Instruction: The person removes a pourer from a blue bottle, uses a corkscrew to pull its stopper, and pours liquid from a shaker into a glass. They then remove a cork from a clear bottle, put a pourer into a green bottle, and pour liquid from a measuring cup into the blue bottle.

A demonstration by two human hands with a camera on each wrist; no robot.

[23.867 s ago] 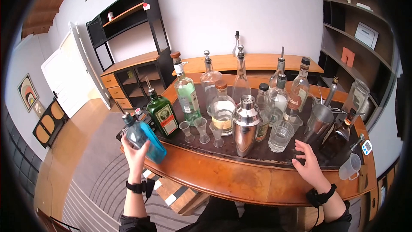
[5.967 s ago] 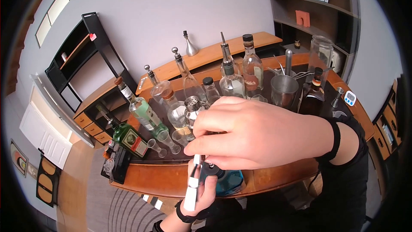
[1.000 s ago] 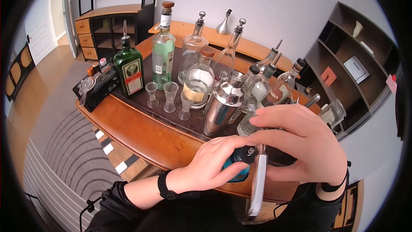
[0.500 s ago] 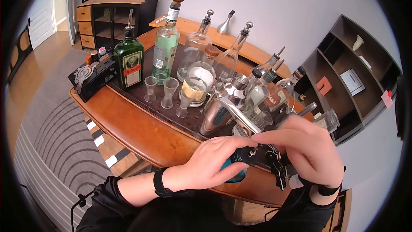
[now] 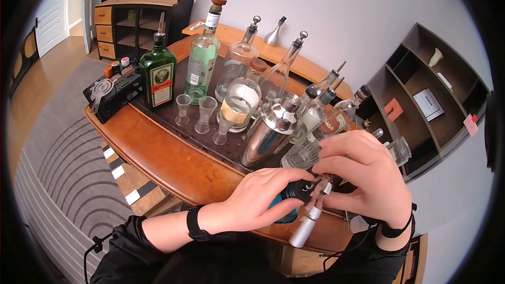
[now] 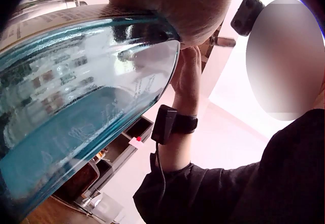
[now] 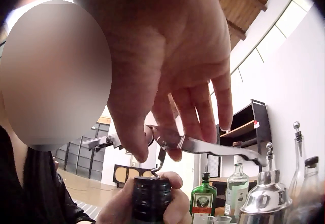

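Observation:
My left hand point(image 5: 252, 197) grips the neck of a blue glass bottle point(image 5: 284, 211), tilted near the counter's front edge. Blue liquid shows through the bottle's side point(image 6: 81, 127) in the left wrist view. Over its black neck point(image 7: 151, 198), my right hand point(image 5: 368, 173) pinches a waiter's corkscrew point(image 7: 203, 145) between thumb and fingers. The corkscrew's spiral point(image 7: 158, 169) points down into the bottle mouth, and its handle lies crosswise above it. In the head view, the corkscrew's silver end point(image 5: 305, 227) sticks out toward the body, blurred.
Behind the hands stand a steel shaker point(image 5: 271, 129), a cut glass tumbler point(image 5: 301, 155) and several bottles. Small jigger glasses point(image 5: 205, 114) line the dark mat, beside a green bottle point(image 5: 158, 76). A strainer point(image 5: 102, 90) lies on a black box at the counter's left end.
Long before, the left hand held the blue bottle at the far left and the right hand was empty. Over the last second the corkscrew's handle has turned round above the bottle; the left hand keeps its grip.

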